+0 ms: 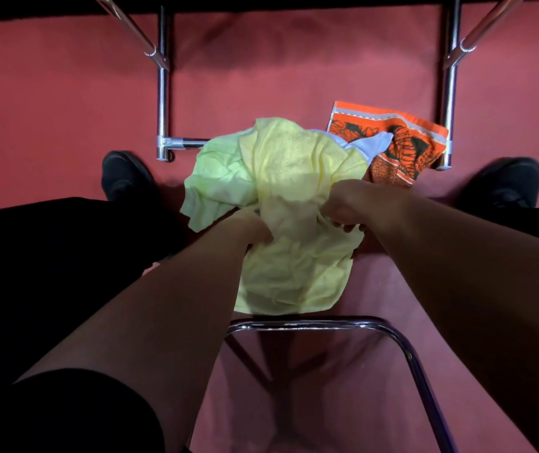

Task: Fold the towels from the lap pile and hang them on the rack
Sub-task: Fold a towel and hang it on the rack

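A crumpled pale yellow towel hangs bunched between my knees. My left hand grips its left side and my right hand grips its right side, fingers curled into the cloth. A light green towel sticks out to the left behind it. Behind to the right lie a pale blue cloth and an orange and black patterned towel. The chrome rack stands ahead, its uprights left and right and a low bar partly hidden by the towels.
A chrome chair frame bar curves across just below the yellow towel. My black shoes rest on the red floor either side of the rack. Dark trouser legs fill the left and right edges.
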`<state>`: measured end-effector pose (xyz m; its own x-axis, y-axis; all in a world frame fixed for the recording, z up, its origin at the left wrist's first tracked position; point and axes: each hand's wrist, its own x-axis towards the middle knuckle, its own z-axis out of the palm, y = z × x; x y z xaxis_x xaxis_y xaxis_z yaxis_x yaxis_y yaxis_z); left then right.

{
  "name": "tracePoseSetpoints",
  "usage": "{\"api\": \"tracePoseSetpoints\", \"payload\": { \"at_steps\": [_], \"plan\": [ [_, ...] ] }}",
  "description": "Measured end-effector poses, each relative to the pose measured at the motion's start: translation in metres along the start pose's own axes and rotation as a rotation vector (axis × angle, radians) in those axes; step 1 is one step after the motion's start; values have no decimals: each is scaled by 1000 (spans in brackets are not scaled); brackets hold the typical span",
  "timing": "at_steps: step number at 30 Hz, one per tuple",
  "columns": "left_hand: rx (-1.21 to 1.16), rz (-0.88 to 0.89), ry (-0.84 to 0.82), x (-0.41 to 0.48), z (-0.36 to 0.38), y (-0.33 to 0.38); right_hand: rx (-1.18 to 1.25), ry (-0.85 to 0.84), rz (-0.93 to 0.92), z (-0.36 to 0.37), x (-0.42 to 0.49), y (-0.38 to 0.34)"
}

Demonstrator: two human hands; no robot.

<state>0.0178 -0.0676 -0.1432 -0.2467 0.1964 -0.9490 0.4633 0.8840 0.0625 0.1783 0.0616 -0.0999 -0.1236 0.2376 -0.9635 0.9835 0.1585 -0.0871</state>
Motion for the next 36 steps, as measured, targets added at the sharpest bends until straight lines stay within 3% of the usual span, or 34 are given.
{"api": "tracePoseSetpoints", "payload": {
  "at_steps": [6, 8, 11, 14, 17, 20, 22, 28, 36],
  "plan": [
    [-206, -23, -5, -11, -3, 20, 13, -22, -78, 1, 2, 0],
    [-422, 11, 21, -7, -8, 35, 18, -106, -135, 2, -6, -3],
    [-825, 95, -74, -6, -25, 61, 43, -193, -169, 8, -20, -10],
    [-1005, 233, -147, -24, -48, 87, 82, 43, -176, 0, -28, -19],
    [-911, 346, -117, -42, -64, 101, 346, 187, -181, -19, -38, -23],
    [-685, 328, 26, -69, -74, 99, 717, 240, -175, -35, -55, -28],
    [-636, 302, -21, -83, -72, 93, 881, 265, -185, -42, -68, -30],
    [-466, 357, -55, -145, -83, 86, 1081, 295, -243, -55, -138, -32],
    [-146, 551, 542, -258, -147, 86, 1157, 468, -382, -69, -254, -44]
  ]
}}
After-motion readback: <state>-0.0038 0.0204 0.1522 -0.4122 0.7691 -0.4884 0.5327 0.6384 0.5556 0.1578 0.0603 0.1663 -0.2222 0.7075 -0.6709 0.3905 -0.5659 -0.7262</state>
